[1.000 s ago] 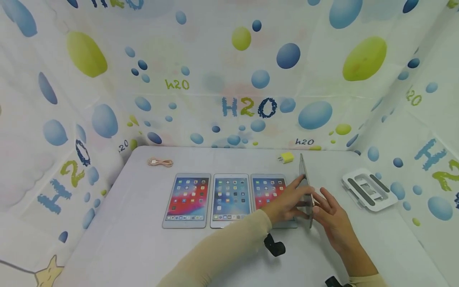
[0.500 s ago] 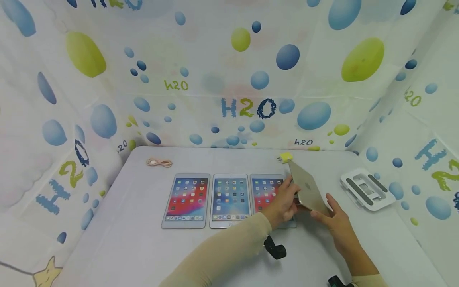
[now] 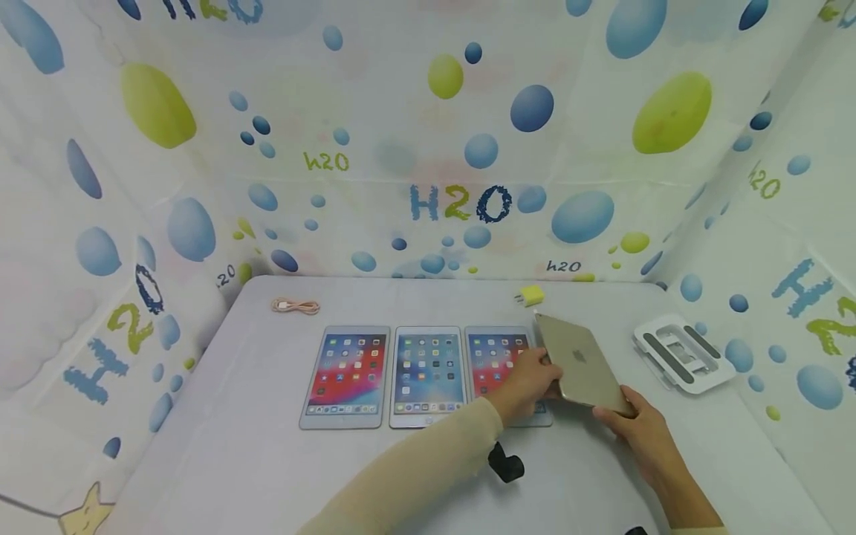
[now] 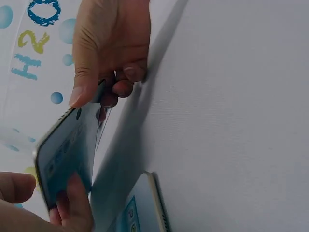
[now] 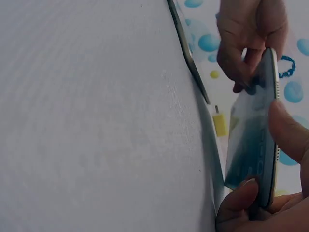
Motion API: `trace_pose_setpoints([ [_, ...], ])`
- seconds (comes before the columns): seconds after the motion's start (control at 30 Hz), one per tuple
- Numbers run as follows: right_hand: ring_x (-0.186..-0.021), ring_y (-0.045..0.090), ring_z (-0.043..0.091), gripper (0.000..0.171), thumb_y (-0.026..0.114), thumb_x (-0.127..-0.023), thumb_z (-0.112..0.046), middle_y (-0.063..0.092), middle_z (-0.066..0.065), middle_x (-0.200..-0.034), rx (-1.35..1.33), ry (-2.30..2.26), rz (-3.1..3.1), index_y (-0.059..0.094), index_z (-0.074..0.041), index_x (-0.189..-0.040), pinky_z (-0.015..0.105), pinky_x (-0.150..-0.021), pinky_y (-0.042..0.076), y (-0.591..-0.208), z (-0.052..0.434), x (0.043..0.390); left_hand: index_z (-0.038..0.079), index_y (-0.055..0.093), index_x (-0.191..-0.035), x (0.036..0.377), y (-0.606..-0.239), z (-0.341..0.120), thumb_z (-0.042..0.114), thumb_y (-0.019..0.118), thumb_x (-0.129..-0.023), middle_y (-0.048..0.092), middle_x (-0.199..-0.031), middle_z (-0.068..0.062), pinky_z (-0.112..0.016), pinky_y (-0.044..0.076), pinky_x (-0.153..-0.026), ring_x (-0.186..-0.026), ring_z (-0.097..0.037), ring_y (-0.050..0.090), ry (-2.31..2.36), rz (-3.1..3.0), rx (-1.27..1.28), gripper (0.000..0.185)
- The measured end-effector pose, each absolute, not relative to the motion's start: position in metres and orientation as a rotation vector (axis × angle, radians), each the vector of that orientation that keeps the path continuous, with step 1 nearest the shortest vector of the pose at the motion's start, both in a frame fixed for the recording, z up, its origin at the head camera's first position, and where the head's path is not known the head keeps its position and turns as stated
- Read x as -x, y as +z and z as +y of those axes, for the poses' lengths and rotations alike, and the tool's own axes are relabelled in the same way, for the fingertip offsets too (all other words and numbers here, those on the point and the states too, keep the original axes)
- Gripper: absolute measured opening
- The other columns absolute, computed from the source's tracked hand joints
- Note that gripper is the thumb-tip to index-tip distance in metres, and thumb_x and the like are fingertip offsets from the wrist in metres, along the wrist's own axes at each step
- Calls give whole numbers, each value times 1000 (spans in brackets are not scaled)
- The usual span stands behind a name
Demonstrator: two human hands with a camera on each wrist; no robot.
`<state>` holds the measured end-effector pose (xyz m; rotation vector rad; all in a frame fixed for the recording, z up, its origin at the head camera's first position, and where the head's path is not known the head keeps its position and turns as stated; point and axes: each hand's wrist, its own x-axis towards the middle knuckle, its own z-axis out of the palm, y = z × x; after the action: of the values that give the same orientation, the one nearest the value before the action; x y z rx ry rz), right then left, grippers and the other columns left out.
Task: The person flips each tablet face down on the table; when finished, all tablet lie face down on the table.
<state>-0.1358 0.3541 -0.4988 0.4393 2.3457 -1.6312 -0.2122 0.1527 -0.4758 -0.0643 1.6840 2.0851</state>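
— Gold metal back up, that tablet [image 3: 583,365] hangs tilted over the right half of the desk [image 3: 267,461], just beside the three tablets lying screen-up in a row. Who has it?

— Both hands. The left hand [image 3: 528,386] pinches the left long edge, thumb on the back and fingers curled under onto the glass; the right hand [image 3: 638,427] grips the near right corner the same way. In the right wrist view the right thumb [image 5: 289,130] lies on the rim and a fingertip presses the screen side.

— How would you expect it to handle?

— Stiff and thin, I'd judge — no flex to it, moderate weight for its size. The brushed back and the glass look slick, so a pinch by the rims is safer than flat palms. The screen is the fragile face; a corner drop onto the desk would be the worry.

— Anything close enough to knock?

— The red-screened tablet [image 3: 498,364] of the row lies partly under the left hand, its edge nearly beneath the lifted one. A yellow charger [image 3: 531,296] sits near the far edge, a white stand [image 3: 682,362] towards the right edge, and a pink cable [image 3: 296,305] near the far left corner, well apart.
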Motion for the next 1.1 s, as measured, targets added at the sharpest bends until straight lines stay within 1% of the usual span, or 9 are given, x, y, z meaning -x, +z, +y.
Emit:
trace_pose_setpoints([
  [0.1, -151, 17, 50, 110, 75, -93, -38, 8, 35, -164, -436, -1519, 2427, -1, 4, -160, 57, -118, 31, -498, 356, 135, 0, 69, -118, 209, -475, 152, 3, 65, -93, 71, -101, -4, -41, 60, -87, -88, -18, 68, 1978, 1841, 108, 26],
  [0.17, -150, 14, 53, 114, 77, -91, -41, 10, 37, -162, -410, -1413, 2497, 1, 8, -159, 63, -120, 23, -498, 358, 134, -2, 70, -115, 207, -475, 151, 4, 66, -92, 70, -99, -3, -40, 59, -88, -86, -17, 65, 1937, 1893, 121, 24],
  [0.27, -145, 21, 58, 116, 78, -87, -48, 19, 43, -157, -336, -1190, 2639, 9, 16, -155, 66, -117, 25, -497, 361, 134, -3, 71, -110, 203, -476, 150, 5, 66, -91, 68, -93, -3, -40, 59, -85, -82, -17, 63, 1885, 1959, 122, 21],
  [0.37, -137, 33, 61, 115, 78, -84, -54, 31, 48, -147, -252, -977, 2778, 22, 23, -148, 67, -111, 33, -498, 364, 133, -4, 70, -110, 198, -475, 149, 7, 67, -90, 67, -93, -6, -42, 58, -84, -81, -19, 63, 1828, 2015, 110, 23],
  [0.47, -129, 40, 64, 114, 80, -81, -56, 38, 51, -137, -210, -841, 2866, 29, 25, -144, 68, -104, 40, -500, 367, 133, -6, 66, -121, 193, -473, 147, 10, 68, -91, 68, -108, -11, -45, 57, -91, -87, -22, 63, 1773, 2047, 89, 34],
  [0.6, -124, 43, 65, 115, 80, -81, -57, 41, 51, -131, -184, -763, 2900, 31, 25, -143, 68, -100, 43, -501, 369, 135, -5, 61, -132, 189, -471, 145, 14, 69, -91, 65, -126, -17, -50, 53, -101, -96, -25, 66, 1735, 2044, 61, 46],
  [0.87, -113, 52, 61, 114, 78, -80, -62, 47, 49, -122, -139, -654, 2941, 35, 23, -143, 66, -92, 48, -504, 368, 141, 5, 60, -137, 188, -471, 140, 17, 69, -93, 66, -127, -13, -54, 48, -106, -105, -33, 69, 1733, 1967, 52, 47],
  [1.0, -101, 58, 52, 113, 76, -79, -66, 49, 45, -116, -168, -614, 2926, 38, 19, -143, 60, -81, 52, -504, 368, 140, 8, 58, -140, 185, -471, 136, 16, 69, -94, 69, -120, -11, -54, 49, -105, -104, -35, 71, 1762, 1898, 31, 48],
  [1.1, -99, 58, 50, 111, 75, -80, -66, 48, 44, -115, -178, -595, 2919, 38, 18, -144, 59, -78, 53, -502, 366, 141, 7, 58, -140, 184, -471, 130, 15, 67, -95, 69, -114, -10, -50, 53, -101, -105, -34, 71, 1817, 1848, -4, 47],
])
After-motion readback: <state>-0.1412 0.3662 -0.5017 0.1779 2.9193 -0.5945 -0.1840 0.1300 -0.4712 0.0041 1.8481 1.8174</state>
